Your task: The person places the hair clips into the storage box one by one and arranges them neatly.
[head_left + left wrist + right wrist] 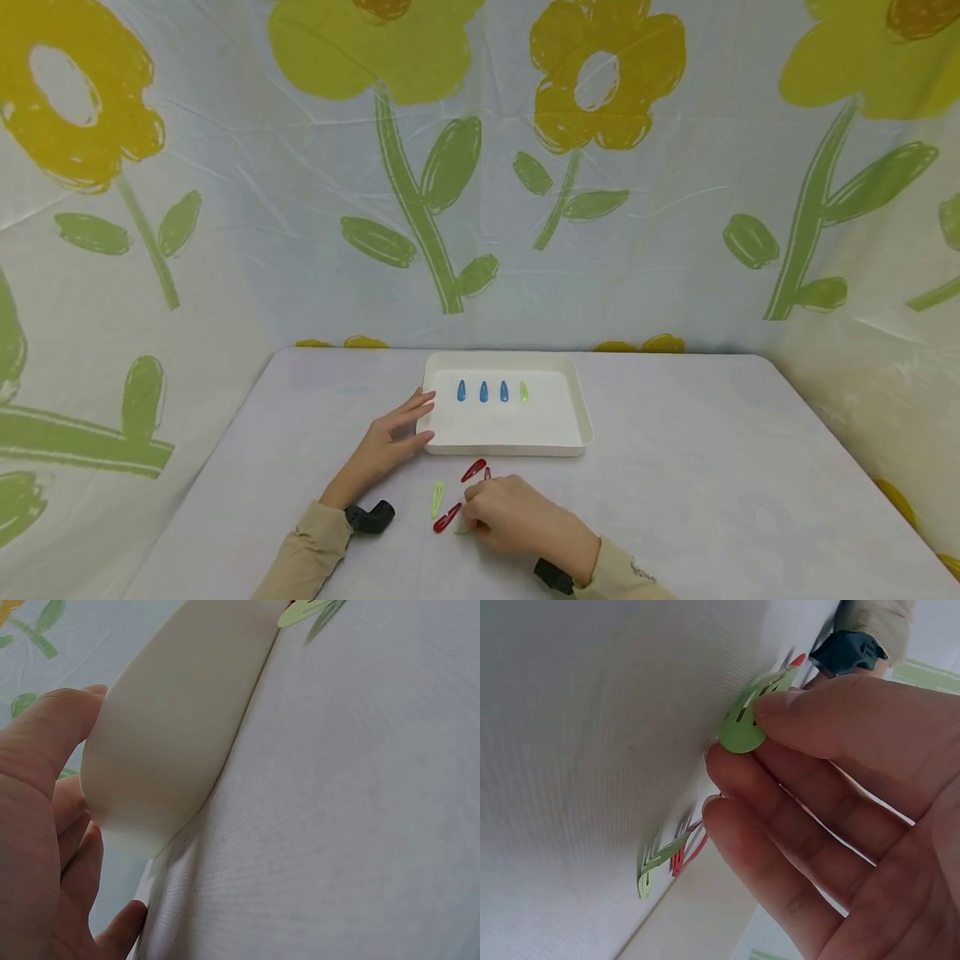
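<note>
One pale green hair clip [740, 739], slotted, tapering, rounded at its broad end, is pinched between thumb and fingers of the right hand [516, 515], near the table [690, 475] before the white tray [502, 451]; the unclenched left hand [381, 448] touches the tray's rim.

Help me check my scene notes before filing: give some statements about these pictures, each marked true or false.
1. Three blue clips lie in the white tray. True.
2. The tray's green clip lies left of the blue ones. False: it lies right of them.
3. The left hand touches the tray. True.
4. The right hand pinches a red clip. False: it pinches a light green clip.
5. Red clips lie on the table. True.
</note>
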The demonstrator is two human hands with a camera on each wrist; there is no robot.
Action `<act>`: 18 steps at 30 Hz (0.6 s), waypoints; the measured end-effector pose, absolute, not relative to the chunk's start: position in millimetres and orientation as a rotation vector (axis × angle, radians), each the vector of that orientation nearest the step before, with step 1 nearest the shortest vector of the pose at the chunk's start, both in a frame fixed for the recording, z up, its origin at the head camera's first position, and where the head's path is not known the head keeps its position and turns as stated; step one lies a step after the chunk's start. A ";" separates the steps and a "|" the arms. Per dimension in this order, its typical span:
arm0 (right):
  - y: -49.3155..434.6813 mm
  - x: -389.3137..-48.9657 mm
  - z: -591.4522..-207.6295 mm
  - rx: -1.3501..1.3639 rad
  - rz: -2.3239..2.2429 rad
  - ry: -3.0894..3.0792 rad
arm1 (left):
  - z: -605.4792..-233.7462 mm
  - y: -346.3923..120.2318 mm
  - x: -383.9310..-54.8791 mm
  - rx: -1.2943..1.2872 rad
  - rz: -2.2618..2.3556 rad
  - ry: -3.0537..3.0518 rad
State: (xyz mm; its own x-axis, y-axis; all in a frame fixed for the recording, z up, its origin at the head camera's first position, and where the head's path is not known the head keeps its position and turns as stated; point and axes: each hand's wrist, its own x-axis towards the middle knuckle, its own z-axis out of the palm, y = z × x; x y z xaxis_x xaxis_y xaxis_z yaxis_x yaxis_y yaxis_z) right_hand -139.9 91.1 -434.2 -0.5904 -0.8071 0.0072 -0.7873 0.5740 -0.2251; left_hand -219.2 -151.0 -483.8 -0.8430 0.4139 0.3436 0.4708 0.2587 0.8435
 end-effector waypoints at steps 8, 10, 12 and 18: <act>92.7 -142.8 -435.8 -1.369 -0.317 2.687 | -483.9 -150.1 -220.4 -0.863 -1.677 -2.444; 93.0 -143.2 -435.8 -1.386 -0.327 2.677 | -483.6 -150.0 -220.1 -0.865 -1.676 -2.440; 93.4 -143.5 -434.9 -1.395 -0.343 2.661 | -483.7 -149.9 -219.9 -0.865 -1.673 -2.439; 95.4 -144.2 -428.9 -1.396 -0.415 2.626 | -482.5 -149.6 -218.8 -0.852 -1.679 -2.446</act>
